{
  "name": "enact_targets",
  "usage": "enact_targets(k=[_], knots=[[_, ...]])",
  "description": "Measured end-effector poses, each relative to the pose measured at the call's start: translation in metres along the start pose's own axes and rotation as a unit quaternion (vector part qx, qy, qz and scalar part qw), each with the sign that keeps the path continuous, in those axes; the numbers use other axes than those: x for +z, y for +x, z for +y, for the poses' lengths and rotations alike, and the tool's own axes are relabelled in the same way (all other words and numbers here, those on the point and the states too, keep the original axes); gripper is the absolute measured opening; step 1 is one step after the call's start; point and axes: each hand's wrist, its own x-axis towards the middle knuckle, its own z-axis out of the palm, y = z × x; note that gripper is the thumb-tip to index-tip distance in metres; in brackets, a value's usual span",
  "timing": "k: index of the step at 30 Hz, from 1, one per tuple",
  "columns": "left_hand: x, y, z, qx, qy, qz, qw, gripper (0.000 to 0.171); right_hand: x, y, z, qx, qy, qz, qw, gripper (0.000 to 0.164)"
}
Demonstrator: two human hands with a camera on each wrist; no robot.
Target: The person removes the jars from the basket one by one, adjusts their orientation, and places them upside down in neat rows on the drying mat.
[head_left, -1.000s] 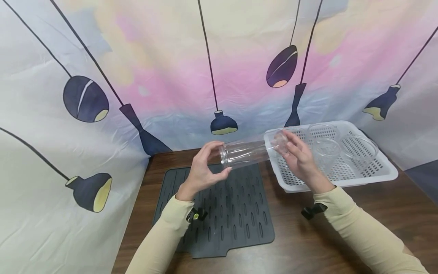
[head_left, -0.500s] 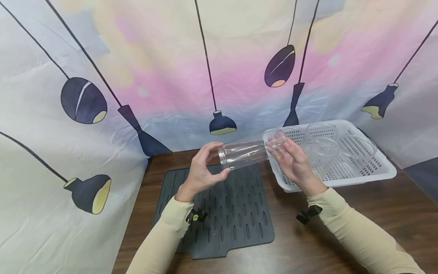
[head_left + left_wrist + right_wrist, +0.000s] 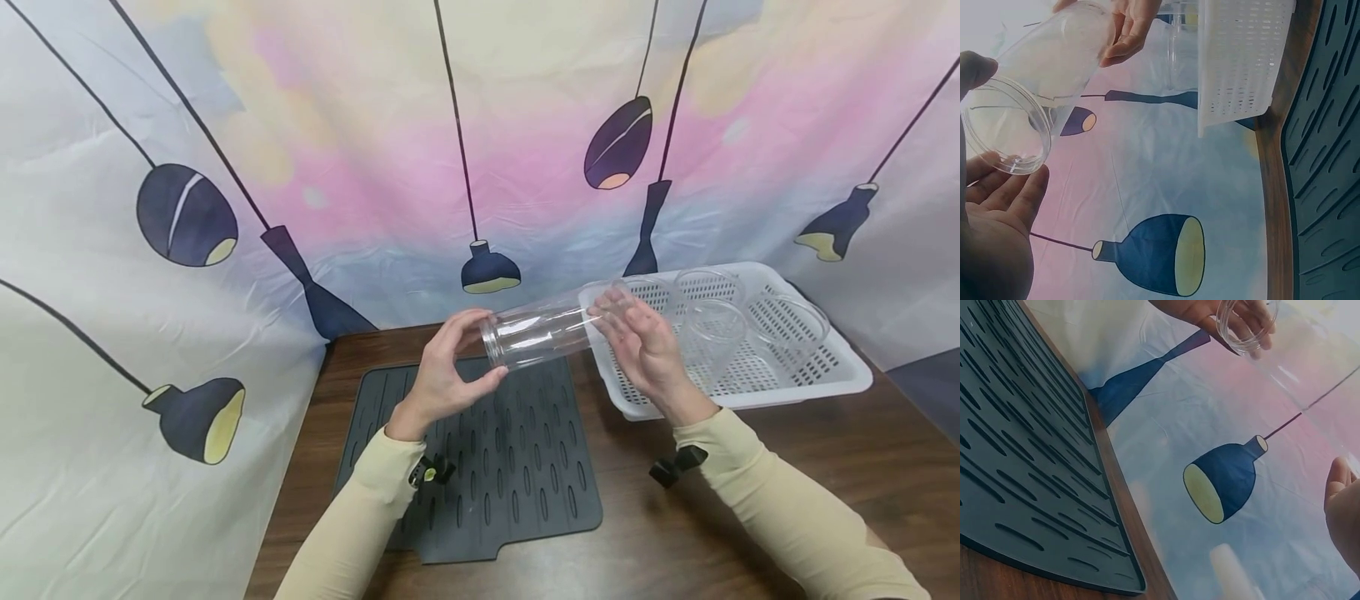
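Note:
A clear cylindrical jar (image 3: pixel 543 333) is held in the air, lying nearly level above the dark mat, its base end tilted slightly up to the right. My left hand (image 3: pixel 442 371) grips its ribbed mouth end, thumb below and fingers above. At the other end my right hand (image 3: pixel 651 354) holds the base, some fingers showing through the clear wall. From the left wrist, the open round mouth (image 3: pixel 1007 128) faces the camera between the left thumb and fingers. In the right wrist view only part of the right hand (image 3: pixel 1344 506) shows, at the edge.
A white perforated basket (image 3: pixel 630 410) at the right holds several clear containers, one a clear cup (image 3: pixel 716 325). A dark grey ribbed drying mat (image 3: pixel 517 492) lies on the wooden table (image 3: pixel 600 567). A printed lamp-pattern cloth (image 3: pixel 375 167) hangs close behind.
My right hand has turned and shifted a little left along the base, its fingers now spread behind the clear wall. The jar and left hand have hardly moved.

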Motion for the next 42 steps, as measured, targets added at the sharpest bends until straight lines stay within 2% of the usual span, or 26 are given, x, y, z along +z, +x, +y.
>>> enact_targets(k=[7, 13, 20, 24, 29, 34, 38, 42], knots=[[-0.004, -0.004, 0.001, -0.009, 0.024, -0.016, 0.9995, 0.080, 0.002, 0.005, -0.002, -0.027, -0.028, 0.000, 0.999, 0.033], [-0.015, -0.011, -0.001, -0.047, 0.070, -0.037, 0.9957, 0.086, 0.002, 0.011, -0.005, -0.049, -0.080, 0.009, 0.996, 0.029], [-0.029, -0.026, -0.007, -0.084, 0.103, -0.057, 0.9894, 0.086, 0.002, 0.017, -0.008, -0.062, -0.091, 0.006, 0.994, 0.032], [-0.035, -0.039, -0.011, -0.117, 0.123, -0.080, 0.9823, 0.091, 0.003, 0.019, -0.009, -0.060, -0.109, 0.017, 0.992, 0.035], [-0.041, -0.054, -0.017, -0.156, 0.147, -0.105, 0.9709, 0.095, 0.003, 0.024, -0.011, -0.055, -0.124, 0.033, 0.990, 0.028], [-0.046, -0.069, -0.021, -0.198, 0.174, -0.125, 0.9565, 0.097, 0.001, 0.029, -0.011, -0.036, -0.142, 0.056, 0.988, 0.025], [-0.048, -0.081, -0.026, -0.217, 0.192, -0.140, 0.9468, 0.098, 0.000, 0.032, -0.013, -0.030, -0.182, 0.064, 0.981, 0.025], [-0.049, -0.092, -0.032, -0.228, 0.211, -0.151, 0.9385, 0.098, -0.001, 0.036, -0.016, -0.010, -0.248, 0.079, 0.965, 0.031]])
